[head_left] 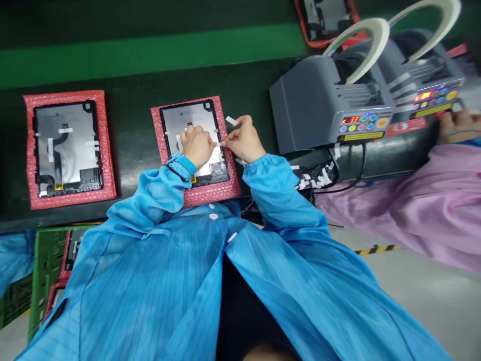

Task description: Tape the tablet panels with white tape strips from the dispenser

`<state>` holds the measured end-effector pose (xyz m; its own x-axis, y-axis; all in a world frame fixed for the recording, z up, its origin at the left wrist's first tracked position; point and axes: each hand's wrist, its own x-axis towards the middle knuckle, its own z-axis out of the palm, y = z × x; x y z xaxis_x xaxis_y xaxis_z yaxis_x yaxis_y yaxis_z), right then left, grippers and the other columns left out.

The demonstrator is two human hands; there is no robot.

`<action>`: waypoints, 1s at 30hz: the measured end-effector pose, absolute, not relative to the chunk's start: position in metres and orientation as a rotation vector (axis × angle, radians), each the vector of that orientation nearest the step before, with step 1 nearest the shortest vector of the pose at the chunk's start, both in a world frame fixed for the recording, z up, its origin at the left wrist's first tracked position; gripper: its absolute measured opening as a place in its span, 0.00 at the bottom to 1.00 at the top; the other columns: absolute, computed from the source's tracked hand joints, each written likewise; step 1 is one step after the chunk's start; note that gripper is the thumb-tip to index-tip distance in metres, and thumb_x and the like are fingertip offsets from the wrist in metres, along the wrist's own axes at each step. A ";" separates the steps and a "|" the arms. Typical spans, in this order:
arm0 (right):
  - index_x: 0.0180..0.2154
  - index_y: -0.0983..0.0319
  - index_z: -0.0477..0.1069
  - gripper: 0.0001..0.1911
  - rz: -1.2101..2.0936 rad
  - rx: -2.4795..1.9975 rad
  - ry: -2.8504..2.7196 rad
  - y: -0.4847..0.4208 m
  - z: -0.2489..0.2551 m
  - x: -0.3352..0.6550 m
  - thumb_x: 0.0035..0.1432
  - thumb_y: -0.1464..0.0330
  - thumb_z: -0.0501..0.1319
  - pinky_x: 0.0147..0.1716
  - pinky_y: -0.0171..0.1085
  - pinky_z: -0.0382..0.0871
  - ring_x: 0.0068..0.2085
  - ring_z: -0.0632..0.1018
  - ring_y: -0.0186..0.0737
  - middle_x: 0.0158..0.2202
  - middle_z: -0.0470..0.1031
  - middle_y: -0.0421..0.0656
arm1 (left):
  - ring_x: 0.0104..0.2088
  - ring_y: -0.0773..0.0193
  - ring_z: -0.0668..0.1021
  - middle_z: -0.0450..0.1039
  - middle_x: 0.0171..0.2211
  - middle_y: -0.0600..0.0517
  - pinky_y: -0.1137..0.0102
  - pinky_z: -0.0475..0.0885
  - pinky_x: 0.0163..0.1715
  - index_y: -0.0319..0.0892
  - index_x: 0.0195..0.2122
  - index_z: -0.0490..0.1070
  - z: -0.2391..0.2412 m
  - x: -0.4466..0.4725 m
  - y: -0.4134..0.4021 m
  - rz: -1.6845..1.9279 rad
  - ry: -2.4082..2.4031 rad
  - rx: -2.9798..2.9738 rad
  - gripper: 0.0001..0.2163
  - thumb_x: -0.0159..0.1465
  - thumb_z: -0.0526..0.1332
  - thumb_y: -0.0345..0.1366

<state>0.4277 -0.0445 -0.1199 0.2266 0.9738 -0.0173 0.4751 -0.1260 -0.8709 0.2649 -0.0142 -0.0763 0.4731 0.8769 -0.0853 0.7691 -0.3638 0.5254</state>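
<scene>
Starting at the left edge of the dark belt (131, 135), we see a tablet back panel (67, 148) lying face down on its red bubble-wrap mat (32, 150), white strips already on it, probably padded against scratches. Mid-belt lies a second panel (210, 113) on a like mat (197, 193). Our left hand (197, 145) rests curled on it, likely to steady it. Our right hand (244, 140) pinches a short white tape strip (219, 144) at the panel's right edge; another strip (231, 120) clings to a finger. Rightward stand two grey tape dispensers (315, 105), within reach. A co-worker's hand (456, 125) and pink sleeve (424, 200) run out of view. The panel's middle is hidden under our hands
</scene>
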 end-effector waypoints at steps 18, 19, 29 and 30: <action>0.32 0.61 0.70 0.14 0.913 -1.602 -1.674 -0.053 -0.073 0.430 0.58 0.56 0.60 0.39 0.39 0.66 0.34 0.71 0.38 0.30 0.72 0.41 | 0.51 0.52 0.69 0.72 0.39 0.49 0.58 0.60 0.53 0.44 0.34 0.71 -0.067 0.254 0.014 0.363 1.167 2.251 0.06 0.67 0.60 0.39; 0.32 0.61 0.71 0.14 0.913 -1.622 -1.655 -0.052 -0.073 0.432 0.58 0.56 0.61 0.39 0.39 0.66 0.34 0.71 0.39 0.29 0.72 0.41 | 0.51 0.52 0.69 0.72 0.39 0.49 0.58 0.60 0.52 0.43 0.33 0.71 -0.068 0.254 0.014 0.345 1.179 2.240 0.06 0.67 0.60 0.38; 0.29 0.61 0.70 0.13 0.780 -1.701 -1.584 -0.042 -0.093 0.433 0.55 0.57 0.63 0.41 0.43 0.69 0.33 0.72 0.39 0.29 0.72 0.42 | 0.49 0.52 0.70 0.72 0.40 0.47 0.57 0.60 0.51 0.42 0.30 0.69 -0.072 0.258 0.016 0.237 1.236 2.164 0.07 0.66 0.58 0.34; 0.29 0.60 0.70 0.12 0.748 -1.712 -1.616 -0.041 -0.096 0.431 0.56 0.59 0.62 0.44 0.45 0.69 0.35 0.72 0.41 0.30 0.72 0.42 | 0.49 0.51 0.69 0.72 0.39 0.47 0.56 0.60 0.51 0.42 0.30 0.69 -0.073 0.259 0.016 0.238 1.240 2.168 0.07 0.66 0.58 0.35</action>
